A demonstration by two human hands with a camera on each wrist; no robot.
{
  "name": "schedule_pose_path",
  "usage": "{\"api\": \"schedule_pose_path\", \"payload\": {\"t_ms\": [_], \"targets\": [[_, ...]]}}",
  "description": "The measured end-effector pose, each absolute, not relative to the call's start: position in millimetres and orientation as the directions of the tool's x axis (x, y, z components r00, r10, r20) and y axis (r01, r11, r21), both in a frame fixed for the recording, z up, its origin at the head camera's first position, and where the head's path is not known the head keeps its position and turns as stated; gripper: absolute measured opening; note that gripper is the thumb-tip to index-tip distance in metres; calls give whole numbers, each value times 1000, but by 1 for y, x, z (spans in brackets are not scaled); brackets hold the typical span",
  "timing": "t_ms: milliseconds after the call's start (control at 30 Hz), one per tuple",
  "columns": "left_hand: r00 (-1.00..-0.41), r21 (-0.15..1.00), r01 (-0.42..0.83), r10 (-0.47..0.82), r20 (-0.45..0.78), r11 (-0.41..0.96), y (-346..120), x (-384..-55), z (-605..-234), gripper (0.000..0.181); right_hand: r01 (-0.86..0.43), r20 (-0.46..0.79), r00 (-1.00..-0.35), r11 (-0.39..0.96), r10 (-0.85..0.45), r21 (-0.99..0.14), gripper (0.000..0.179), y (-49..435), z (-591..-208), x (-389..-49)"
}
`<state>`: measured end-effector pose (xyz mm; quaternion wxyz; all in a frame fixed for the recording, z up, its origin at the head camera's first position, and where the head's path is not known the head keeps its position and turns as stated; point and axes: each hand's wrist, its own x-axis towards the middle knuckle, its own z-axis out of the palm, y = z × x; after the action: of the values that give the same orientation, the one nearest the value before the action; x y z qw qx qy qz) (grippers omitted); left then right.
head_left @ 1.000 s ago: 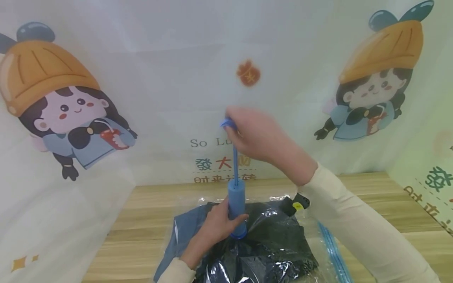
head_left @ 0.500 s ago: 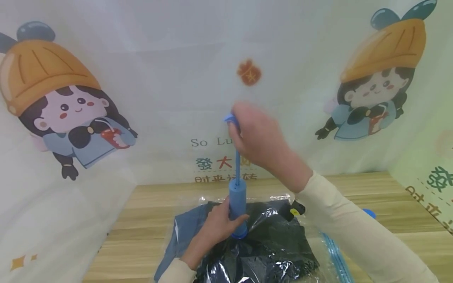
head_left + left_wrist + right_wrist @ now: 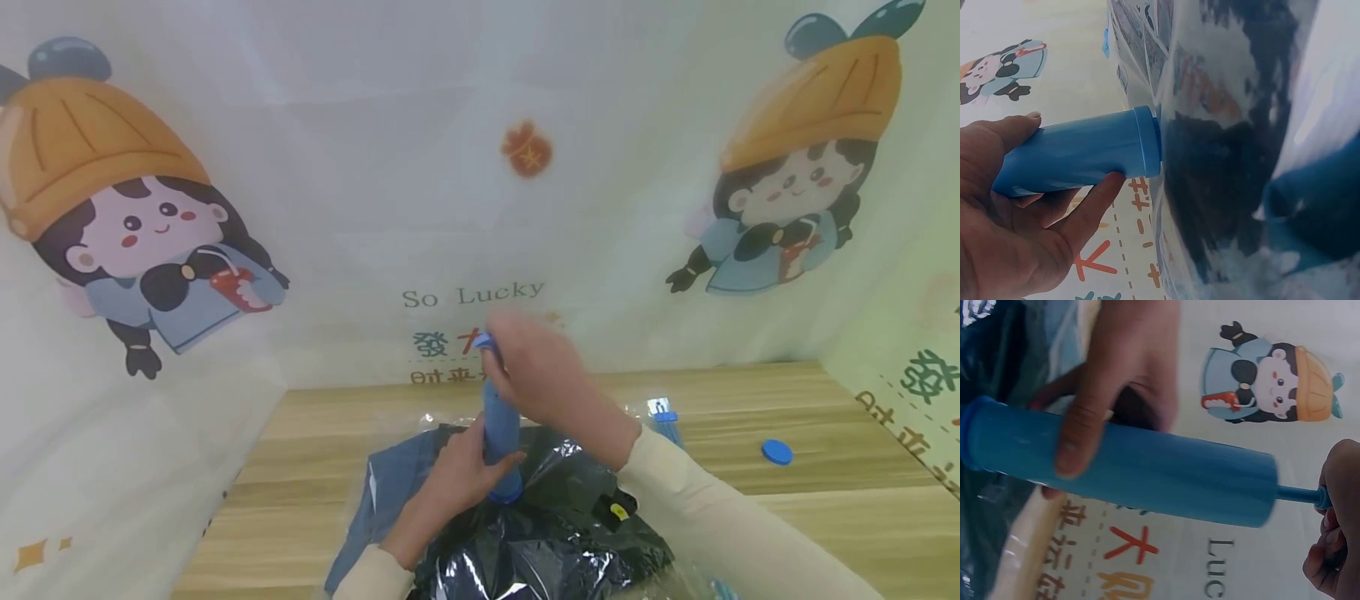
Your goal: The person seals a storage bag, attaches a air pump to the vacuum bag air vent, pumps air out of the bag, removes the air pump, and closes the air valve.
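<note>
A blue hand pump stands upright with its base on a clear plastic storage bag that has dark, folded clothes inside. My left hand grips the pump's barrel low down, thumb on one side and fingers on the other. In the left wrist view the barrel's rimmed end meets the bag's film. My right hand is curled round the handle at the top. A short length of the pump's rod shows between barrel and fist in the right wrist view.
A round blue cap lies on the wooden table at the right. Near the bag's back right corner is a blue zip slider. A black piece with a yellow mark shows on the clothes. A printed cloth hangs behind.
My right hand has come down with the handle, so much less rod stands out of the pump. The left hand keeps its grip. The zip slider and whole cap have come into view.
</note>
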<state>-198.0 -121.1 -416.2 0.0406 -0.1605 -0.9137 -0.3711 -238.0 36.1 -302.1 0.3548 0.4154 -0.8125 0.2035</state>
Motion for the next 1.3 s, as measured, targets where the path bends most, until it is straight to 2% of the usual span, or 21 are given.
{"api": "schedule_pose_path", "payload": {"t_ms": [133, 300, 733, 900, 1100, 1300], "targets": [[-941, 657, 336, 270, 205, 675, -120, -197, -416, 71, -817, 739, -430, 572, -519, -74, 12, 37, -318, -237], [-934, 657, 355, 286, 214, 665, -120, -197, -416, 71, -821, 757, -427, 563, -495, -95, 10, 39, -330, -237], [-935, 652, 351, 286, 209, 672, -120, -199, -416, 70, -834, 740, -427, 543, -520, -99, 6, 40, -337, -238], [-943, 667, 329, 274, 191, 669, -120, -199, -417, 74, -828, 735, -412, 559, -539, -55, 10, 41, -319, -240], [-951, 676, 301, 260, 165, 672, -119, -199, -417, 74, -851, 774, -363, 523, -518, -49, 12, 42, -275, -242], [-957, 670, 284, 248, 151, 686, -118, -199, -416, 73, -848, 779, -368, 527, -508, -58, 10, 44, -231, -241]]}}
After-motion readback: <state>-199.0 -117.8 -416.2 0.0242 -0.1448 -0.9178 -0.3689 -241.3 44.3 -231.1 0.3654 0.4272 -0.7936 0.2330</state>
